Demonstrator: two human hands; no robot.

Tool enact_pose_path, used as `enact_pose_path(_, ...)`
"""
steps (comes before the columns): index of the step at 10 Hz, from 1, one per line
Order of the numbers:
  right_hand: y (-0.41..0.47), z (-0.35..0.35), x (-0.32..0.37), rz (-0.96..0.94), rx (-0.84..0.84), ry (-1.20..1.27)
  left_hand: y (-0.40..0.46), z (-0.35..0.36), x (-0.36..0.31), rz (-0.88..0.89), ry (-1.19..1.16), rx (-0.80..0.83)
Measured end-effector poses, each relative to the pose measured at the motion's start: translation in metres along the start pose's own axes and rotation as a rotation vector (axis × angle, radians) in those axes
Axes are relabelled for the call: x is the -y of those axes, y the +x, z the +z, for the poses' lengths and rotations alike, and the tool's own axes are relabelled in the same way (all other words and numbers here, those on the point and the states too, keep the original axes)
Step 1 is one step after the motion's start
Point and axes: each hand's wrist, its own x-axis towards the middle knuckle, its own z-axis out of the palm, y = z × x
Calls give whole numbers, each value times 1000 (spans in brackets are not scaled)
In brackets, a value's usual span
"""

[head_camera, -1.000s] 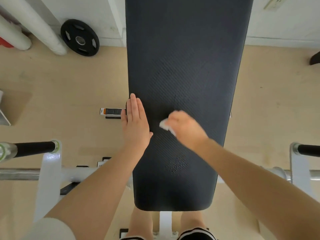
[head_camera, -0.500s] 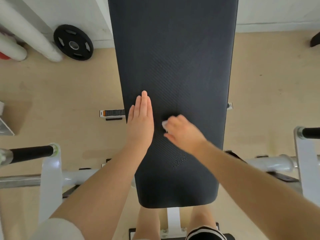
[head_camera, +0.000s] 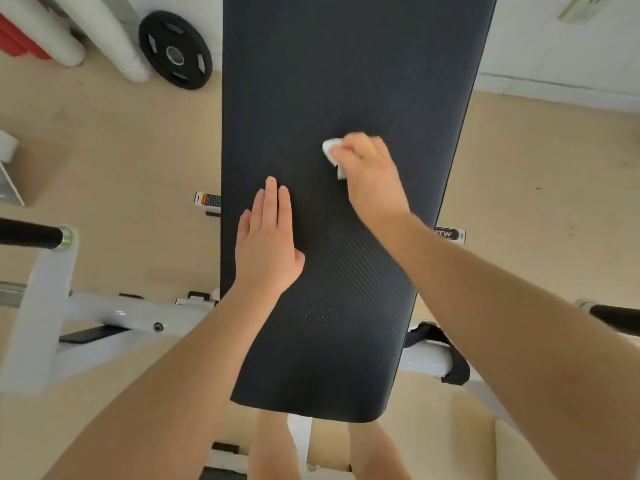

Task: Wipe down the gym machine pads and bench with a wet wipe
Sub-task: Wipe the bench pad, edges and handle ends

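Observation:
A long black bench pad [head_camera: 346, 81] runs from the top of the head view down to its rounded near end. My left hand [head_camera: 268, 244] lies flat on the pad near its left edge, fingers straight and together. My right hand [head_camera: 370, 174] grips a crumpled white wet wipe [head_camera: 332, 154] and presses it on the pad, further up and to the right of the left hand. Most of the wipe is hidden under the fingers.
The white machine frame [head_camera: 114, 317] with a black-gripped handle [head_camera: 27, 233] stands at the left, and another handle [head_camera: 616, 317] at the right edge. A black weight plate [head_camera: 175, 50] leans on the wall beside white pipes [head_camera: 107, 32]. My bare legs [head_camera: 273, 448] show below the pad.
My right hand has slid the wipe up the pad and to the right, away from my left hand. The left hand still lies flat on the pad.

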Motion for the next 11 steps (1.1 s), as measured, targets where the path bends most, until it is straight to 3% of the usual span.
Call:
enact_pose_path(2, -132, 35, 7, -248, 406, 80, 1, -4, -3, -28, 78, 167)
enact_pose_path(3, -118, 16, 13, -144, 349, 76, 0, -4, -5, -43, 153, 147)
enact_pose_path(5, 9, -42, -19, 88, -112, 64, 4, 21, -10, -82, 151, 1)
enact_pose_path(6, 3, -33, -20, 102, -78, 40, 4, 17, -5, -42, 125, 33)
enact_pose_path(8, -109, 12, -6, -34, 141, 62, 0, 9, -1, 6, 141, 71)
enact_pose_path(9, -130, 17, -12, -54, 370, 62, -4, 7, 0, 42, 166, 38)
enact_pose_path(10, -85, -10, -11, 148, 241, 151, -8, 3, -10, 110, 148, -20)
enact_pose_path(11, -24, -39, -27, 188, -130, 97, -1, 6, -23, 179, 152, -17)
